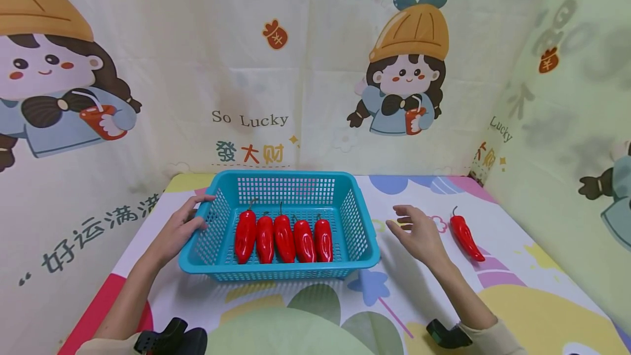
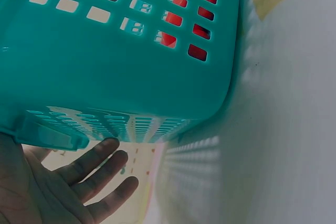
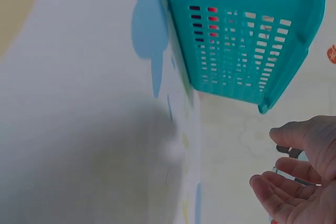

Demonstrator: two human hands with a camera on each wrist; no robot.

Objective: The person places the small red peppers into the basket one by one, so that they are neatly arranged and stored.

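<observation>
A blue plastic basket (image 1: 281, 268) with pierced sides stands on the table, several glossy red chili peppers (image 1: 284, 237) lined up inside it. At its left end is my left hand (image 1: 178, 232), index finger and thumb touching the rim in the head view. From the left wrist view, the other fingers (image 2: 97, 162) of that hand extend loosely beside the basket's outer wall (image 2: 115, 72). My right hand (image 1: 416, 234) hovers between basket and a lone red chili pepper (image 1: 465, 237), its fingers loosely bent around nothing. The right wrist view shows the hand apart from the basket (image 3: 241, 40).
A patterned cloth (image 1: 315, 316) covers the table under the basket. Printed fabric walls (image 1: 325, 70) rise behind the table and along both sides. Dark wrist devices (image 1: 170, 338) are worn at both sleeves.
</observation>
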